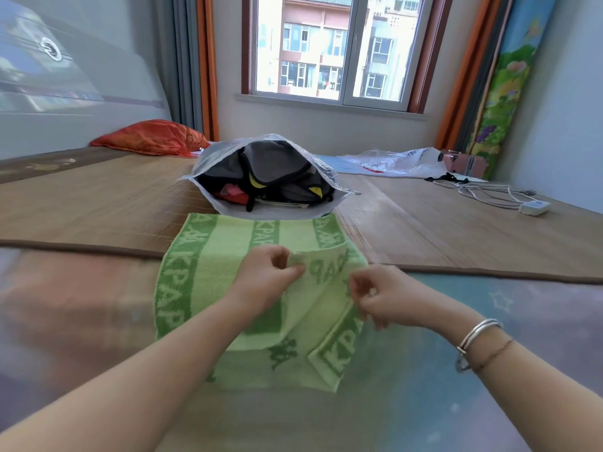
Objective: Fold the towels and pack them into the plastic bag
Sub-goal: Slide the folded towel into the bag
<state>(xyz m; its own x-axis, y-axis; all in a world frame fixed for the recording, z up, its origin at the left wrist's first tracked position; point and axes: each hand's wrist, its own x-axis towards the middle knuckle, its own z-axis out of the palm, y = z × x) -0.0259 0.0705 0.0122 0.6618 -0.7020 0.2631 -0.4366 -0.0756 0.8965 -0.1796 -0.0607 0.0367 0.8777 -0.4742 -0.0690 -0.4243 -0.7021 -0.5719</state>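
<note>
A light green towel (208,256) with darker green lettered stripes lies spread on the bed in front of me. Its right side is lifted and folded over toward the middle. My left hand (266,277) pinches the upper corner of that lifted flap. My right hand (380,295) pinches the flap's right edge lower down. Just beyond the towel stands an open clear plastic bag (225,158), its mouth facing me, with dark grey and black fabric items and something red inside.
A bamboo mat (98,197) covers the far part of the bed. An orange pillow (150,137) lies back left. Back right are another crumpled plastic bag (391,161), a pink case (460,163) and a white power strip (535,207) with cable.
</note>
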